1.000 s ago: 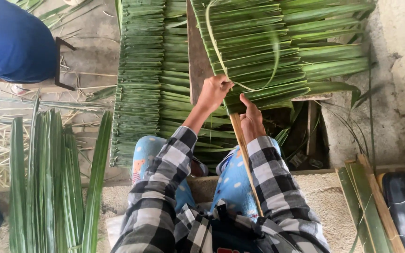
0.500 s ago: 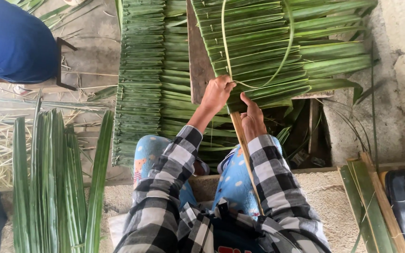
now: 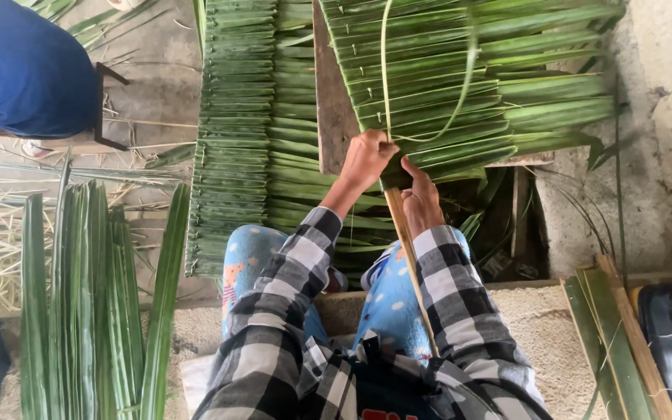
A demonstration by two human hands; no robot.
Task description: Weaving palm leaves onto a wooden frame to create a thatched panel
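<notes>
Now both hands, left [image 3: 365, 158] and right [image 3: 420, 201], pinch the leaf panel [image 3: 460, 93] onto its stick [image 3: 407, 257].

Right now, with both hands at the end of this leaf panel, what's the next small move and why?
Probably pull the thin strip taut with the left hand: it loops slack over the folded leaves, while the right hand pins the last leaf at the wooden stick.
</notes>
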